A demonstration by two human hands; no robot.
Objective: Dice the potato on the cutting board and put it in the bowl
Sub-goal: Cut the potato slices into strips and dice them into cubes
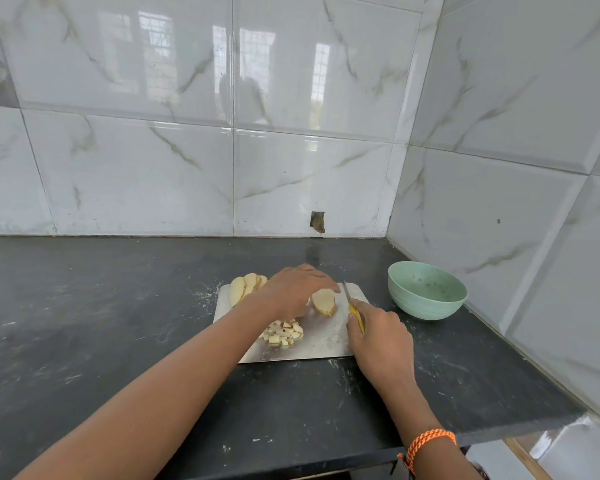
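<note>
A potato slice (323, 301) is being steadied flat near the middle of the cutting board (329, 341) by the left hand (293, 292), whose fingers are being laid over its far end, fairly straight, pressing rather than wrapping; the knife (352, 304) is being gripped by its yellow handle in the right hand (378, 336), fingers curled tight, with the blade being pointed away just right of the slice; nothing is being cut at this instant, as the edge stands apart from the slice. More slices (245, 287) are being kept stacked at the board's far left corner; a heap of dice (284, 334) is being left at the board's near side, beside the left forearm; the green bowl (426, 291) is waiting off the board's right edge, apparently without potato in it. The slice is likely being felt as firm, light and wet with starch, so slipping on the smooth board is a risk; it is best being pinned from above, fingertips tucked back from the blade.
</note>
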